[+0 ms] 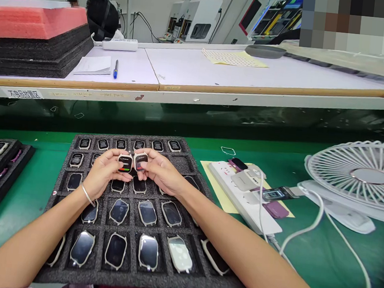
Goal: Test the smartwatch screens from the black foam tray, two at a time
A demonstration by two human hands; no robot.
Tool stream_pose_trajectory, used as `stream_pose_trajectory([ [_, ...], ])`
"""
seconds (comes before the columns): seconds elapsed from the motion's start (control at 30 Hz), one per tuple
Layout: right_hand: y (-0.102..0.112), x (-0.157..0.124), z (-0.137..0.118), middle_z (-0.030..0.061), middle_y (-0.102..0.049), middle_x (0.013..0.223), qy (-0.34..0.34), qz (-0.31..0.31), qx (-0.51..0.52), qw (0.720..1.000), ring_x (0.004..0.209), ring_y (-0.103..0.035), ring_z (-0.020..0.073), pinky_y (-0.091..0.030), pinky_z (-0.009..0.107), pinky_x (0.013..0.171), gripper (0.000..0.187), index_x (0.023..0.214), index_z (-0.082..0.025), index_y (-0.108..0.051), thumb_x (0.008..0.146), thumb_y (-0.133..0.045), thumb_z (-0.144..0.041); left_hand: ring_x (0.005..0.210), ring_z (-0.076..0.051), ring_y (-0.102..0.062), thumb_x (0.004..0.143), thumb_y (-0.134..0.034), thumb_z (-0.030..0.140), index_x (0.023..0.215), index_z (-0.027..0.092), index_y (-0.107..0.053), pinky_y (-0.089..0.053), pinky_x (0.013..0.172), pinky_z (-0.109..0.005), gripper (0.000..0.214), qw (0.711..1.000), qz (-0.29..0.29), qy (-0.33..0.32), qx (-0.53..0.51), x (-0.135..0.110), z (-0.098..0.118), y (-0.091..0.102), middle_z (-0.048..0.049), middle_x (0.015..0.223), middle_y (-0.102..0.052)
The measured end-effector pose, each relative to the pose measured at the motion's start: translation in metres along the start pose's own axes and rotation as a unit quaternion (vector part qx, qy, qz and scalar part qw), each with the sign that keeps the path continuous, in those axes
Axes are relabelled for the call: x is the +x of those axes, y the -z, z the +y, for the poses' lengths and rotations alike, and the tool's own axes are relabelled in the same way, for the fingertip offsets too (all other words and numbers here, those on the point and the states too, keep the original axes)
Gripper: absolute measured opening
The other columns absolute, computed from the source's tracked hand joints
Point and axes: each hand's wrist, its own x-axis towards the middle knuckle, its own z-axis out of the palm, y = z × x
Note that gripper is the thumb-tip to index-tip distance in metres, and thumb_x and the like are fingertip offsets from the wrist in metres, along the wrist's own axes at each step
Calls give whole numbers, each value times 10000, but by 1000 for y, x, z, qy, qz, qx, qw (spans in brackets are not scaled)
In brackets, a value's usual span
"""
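Two smartwatch bodies without straps are held side by side above a black foam tray [96,277]. My left hand [104,172], with a bangle at the wrist, is closed on one smartwatch [125,163], its screen lit with some colour at the bottom. In my right hand [158,170] is the other smartwatch [140,160], the thumb lying over its screen. Below them, more watch bodies sit in the tray's compartments, such as a dark-screened watch [115,250] and a watch with a pale screen [180,254]. My forearms hide some compartments.
At right, a white power strip [244,196] holds plugged-in chargers beside a white fan [362,174], with cables looping over the green mat. More foam trays [0,189] of watches stand at left. A raised shelf [185,71] crosses behind, bearing pink and black foam [37,25].
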Motion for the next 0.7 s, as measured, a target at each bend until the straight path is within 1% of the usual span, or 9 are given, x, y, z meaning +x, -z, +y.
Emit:
stream_pose_trajectory([
  [0.13, 0, 0, 1, -40, -650, 720, 6, 6, -26, 1000, 555, -612, 92, -488, 231, 566, 379, 1120, -190, -580, 792, -750, -277, 589, -164, -724, 683, -749, 242, 1050, 158, -586, -626, 606, -292, 410, 1000, 7, -5, 15, 1, -2, -1, -15, 896, -685],
  [0.33, -1, -1, 0, -39, -657, 763, 9, 2, -19, 1000, 570, -613, 81, -476, 218, 575, 410, 1135, -197, -578, 753, -715, -144, 629, -167, -731, 703, -732, 255, 1074, 167, -584, -626, 645, -303, 409, 1000, -4, -10, 12, -1, -2, 1, -24, 945, -678],
  [0.47, -1, 0, 0, -33, -661, 782, 8, 8, -19, 1000, 585, -627, 90, -471, 219, 574, 411, 1125, -200, -579, 739, -692, -115, 652, -165, -728, 705, -727, 240, 1114, 168, -578, -620, 675, -315, 442, 1000, -2, -12, 24, 1, -1, 2, -37, 991, -667],
  [0.57, 0, 1, 0, -17, -673, 827, 12, 21, -18, 1000, 596, -629, 91, -462, 216, 565, 409, 1119, -203, -580, 737, -695, -114, 641, -113, -688, 669, -753, 156, 1144, 180, -580, -582, 635, -243, 506, 998, 3, -34, 44, -2, 6, -4, -34, 1004, -661],
  [0.6, 0, 1, 0, -15, -673, 838, 16, 24, -15, 999, 609, -633, 96, -464, 218, 568, 422, 1131, -208, -577, 738, -702, -119, 664, -99, -675, 648, -765, 112, 1145, 186, -587, -565, 637, -213, 533, 998, -7, -43, 42, -7, 10, -7, -29, 989, -660],
  [0.63, 0, 2, 0, -12, -672, 854, 19, 23, -11, 999, 636, -642, 105, -475, 224, 582, 448, 1154, -215, -571, 739, -714, -126, 693, -91, -663, 629, -775, 70, 1145, 194, -597, -547, 637, -184, 560, 998, -32, -45, 34, -15, 14, -11, -22, 968, -660],
  [0.67, 1, 2, 0, -8, -673, 873, 20, 19, -7, 1000, 674, -654, 116, -494, 236, 614, 484, 1189, -223, -561, 743, -728, -137, 758, -98, -663, 620, -783, 41, 1144, 200, -610, -542, 676, -172, 574, 996, -73, -39, 15, -26, 19, -16, -19, 941, -661],
  [0.7, 1, 2, 1, -3, -674, 887, 20, 11, -6, 1000, 714, -666, 127, -513, 253, 658, 523, 1230, -230, -545, 751, -741, -153, 790, -106, -663, 620, -795, 33, 1155, 211, -620, -537, 686, -165, 590, 991, -134, -18, -9, -39, 24, -20, -14, 904, -660],
])
